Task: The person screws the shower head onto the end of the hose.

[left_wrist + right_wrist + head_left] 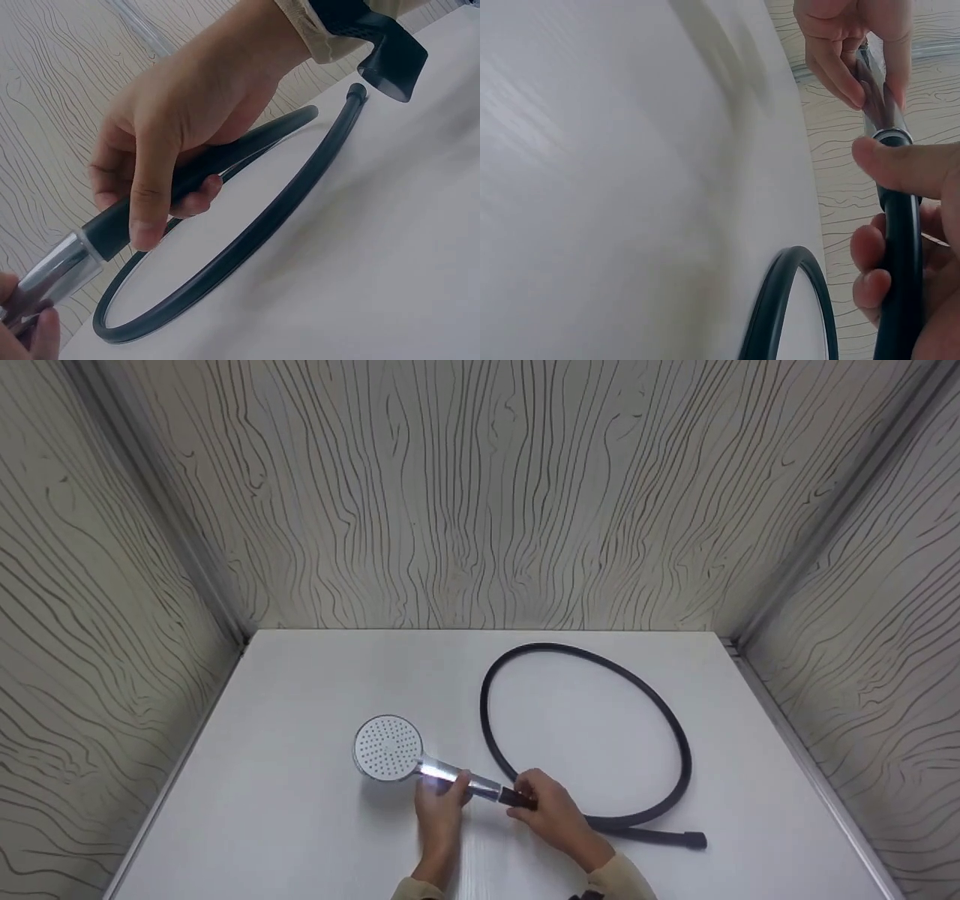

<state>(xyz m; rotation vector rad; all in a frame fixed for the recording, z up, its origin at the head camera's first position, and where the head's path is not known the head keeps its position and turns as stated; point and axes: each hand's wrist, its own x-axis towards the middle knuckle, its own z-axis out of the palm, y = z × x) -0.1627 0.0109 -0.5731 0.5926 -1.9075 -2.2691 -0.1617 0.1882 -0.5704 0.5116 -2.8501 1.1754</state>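
A chrome shower head (388,748) with a round white spray face is held above the table by my left hand (439,817), whose fingers and thumb grip its handle. My right hand (553,814) pinches the black shower hose (682,735) at its end fitting. In the left wrist view, the black fitting (112,229) meets the chrome handle end (64,274) in line. The right wrist view has the right thumb (907,169) lying across the fitting just below the chrome, fingers curled round the hose (901,277).
The hose lies in a wide loop on the right half of the white table (300,682). Its free end (695,840) points right, near the front. Wood-grain panels (480,495) enclose the table at the back and both sides.
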